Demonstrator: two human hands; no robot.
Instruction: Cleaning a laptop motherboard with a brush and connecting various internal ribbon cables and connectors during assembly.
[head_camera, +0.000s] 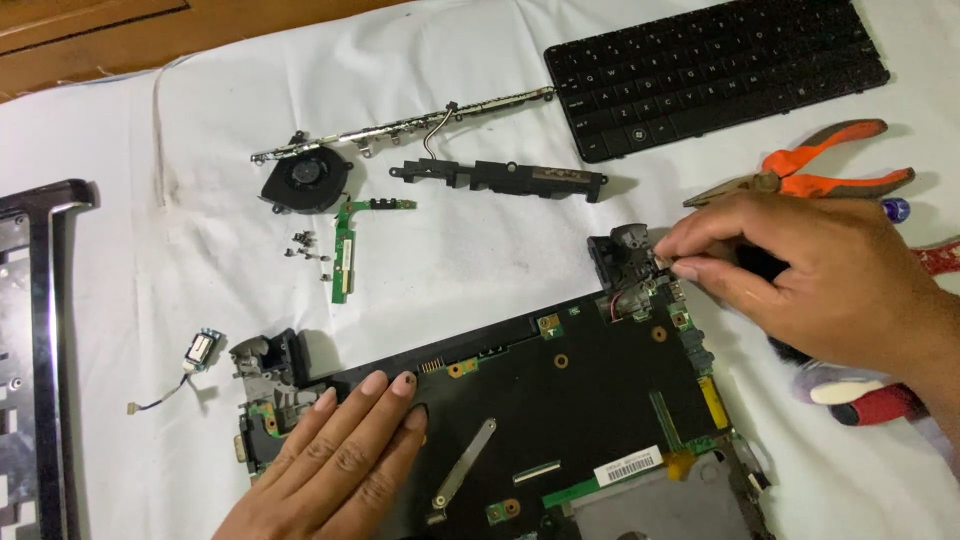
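Laptop base (560, 400) lies on the white cloth (480, 240), long axis running from lower left up to right, hinge edge facing away from me. My left hand (340, 460) presses flat on it, fingers spread, gripping nothing. My right hand (810, 280) pinches a small part at the black hinge block (625, 255). Pliers (810, 172) lie just behind it.

Left hand (335, 455) flat on laptop base (560, 400), right hand (800, 275) pinching hinge-corner part (628, 262), pliers (810, 172), keyboard (715, 70), fan (305, 180) on white-covered table (480, 250).
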